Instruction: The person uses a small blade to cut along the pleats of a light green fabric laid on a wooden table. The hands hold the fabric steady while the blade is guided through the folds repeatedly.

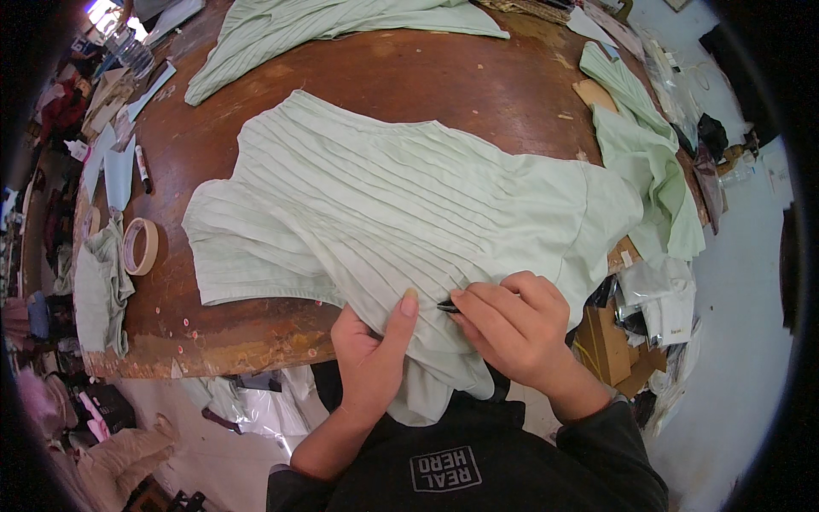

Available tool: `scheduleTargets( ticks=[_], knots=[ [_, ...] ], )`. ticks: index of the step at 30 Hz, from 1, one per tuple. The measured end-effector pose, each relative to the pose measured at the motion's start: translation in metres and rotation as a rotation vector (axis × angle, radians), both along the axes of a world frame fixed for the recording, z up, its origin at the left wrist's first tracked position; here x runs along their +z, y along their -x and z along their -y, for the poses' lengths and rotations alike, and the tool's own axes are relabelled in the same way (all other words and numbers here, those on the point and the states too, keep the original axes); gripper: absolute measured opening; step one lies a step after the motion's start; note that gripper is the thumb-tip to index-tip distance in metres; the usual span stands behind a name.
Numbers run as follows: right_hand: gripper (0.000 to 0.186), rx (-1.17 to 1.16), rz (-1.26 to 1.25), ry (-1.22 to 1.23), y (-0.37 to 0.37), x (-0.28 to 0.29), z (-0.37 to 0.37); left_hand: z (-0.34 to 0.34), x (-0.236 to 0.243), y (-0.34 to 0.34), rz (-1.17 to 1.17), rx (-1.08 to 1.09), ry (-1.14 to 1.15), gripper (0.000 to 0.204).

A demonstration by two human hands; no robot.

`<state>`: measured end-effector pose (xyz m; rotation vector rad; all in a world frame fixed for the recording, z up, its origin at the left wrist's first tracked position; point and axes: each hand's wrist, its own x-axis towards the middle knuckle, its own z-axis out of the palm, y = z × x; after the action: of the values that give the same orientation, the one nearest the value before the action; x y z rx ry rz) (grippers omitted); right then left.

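Note:
A pale green pleated garment [384, 205] lies spread over a worn brown wooden table [409, 77], its lower part hanging over the near edge. My left hand [371, 350] grips the fabric at that edge, thumb pressed on top. My right hand [512, 328] rests on the cloth just to the right, fingers closed on a small dark tool [447, 305] whose tip touches the fabric beside my left thumb.
More pale green cloth lies at the far edge [324, 26] and along the right side [648, 162]. A roll of tape [140, 246], a marker pen [142, 168] and paper pieces sit at the left. Cardboard [606, 341] and plastic bags clutter the floor at right.

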<state>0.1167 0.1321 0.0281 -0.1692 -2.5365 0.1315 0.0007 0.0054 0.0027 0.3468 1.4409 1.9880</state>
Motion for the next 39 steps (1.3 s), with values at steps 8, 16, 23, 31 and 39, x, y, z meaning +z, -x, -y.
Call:
scheduleTargets(
  ticks=[8,16,23,31,39],
  knots=[
    [0.034,0.03,0.033,0.006,-0.001,0.0,-0.003,0.0,0.001,0.0,0.021,-0.004,-0.016,0.022],
    [0.034,-0.058,-0.066,0.54,0.009,0.003,0.008,0.003,0.002,0.002,-0.032,-0.023,0.045,0.024],
    [0.023,0.076,-0.015,0.605,0.015,-0.012,-0.008,0.008,-0.005,0.01,-0.176,-0.084,0.047,0.026],
    [0.03,0.058,-0.131,0.748,0.04,-0.01,0.025,0.018,-0.002,0.033,-0.004,-0.055,0.015,0.027],
    [0.038,0.186,-0.125,0.423,0.035,-0.038,0.036,0.029,-0.01,0.037,-0.093,-0.196,0.158,0.028]
  ],
)
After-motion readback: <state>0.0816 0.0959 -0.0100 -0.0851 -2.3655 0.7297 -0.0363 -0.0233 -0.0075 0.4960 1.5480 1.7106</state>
